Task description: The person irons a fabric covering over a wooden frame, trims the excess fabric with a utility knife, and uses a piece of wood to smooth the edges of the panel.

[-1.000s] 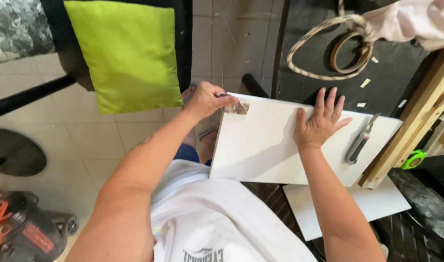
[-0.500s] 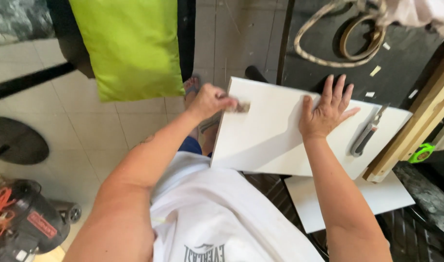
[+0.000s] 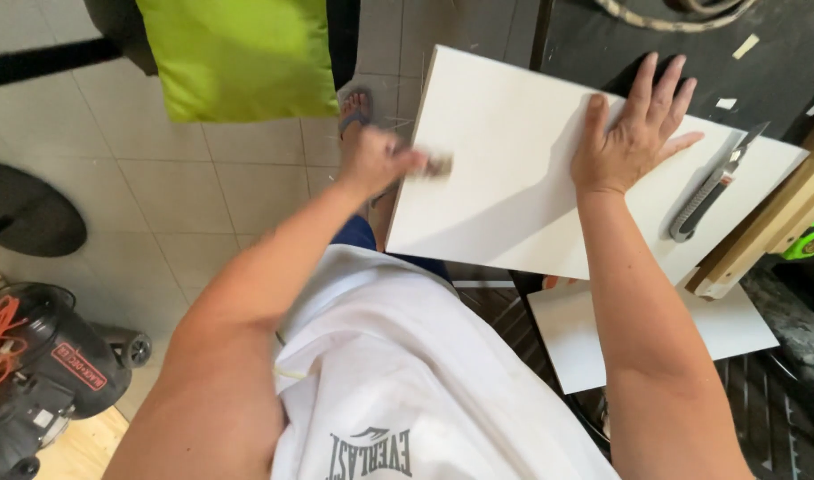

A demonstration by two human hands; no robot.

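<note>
**One hand pins the white panel, the other rubs its edge**

The white panel (image 3: pixel 522 178) lies flat on the dark surface (image 3: pixel 594 40), its left part jutting out over the tiled floor (image 3: pixel 203 187); the right hand (image 3: pixel 629 133) lies on it with fingers released and spread, seemingly to keep it from sliding; the left hand (image 3: pixel 376 160) has its fingers clenched on a small block (image 3: pixel 438 165), blurred, pressed at the panel's left edge; a utility knife (image 3: pixel 711 187) rests on the panel's right side, within reach of the flat hand; a green cushion (image 3: pixel 238 53) hangs beyond.
</note>
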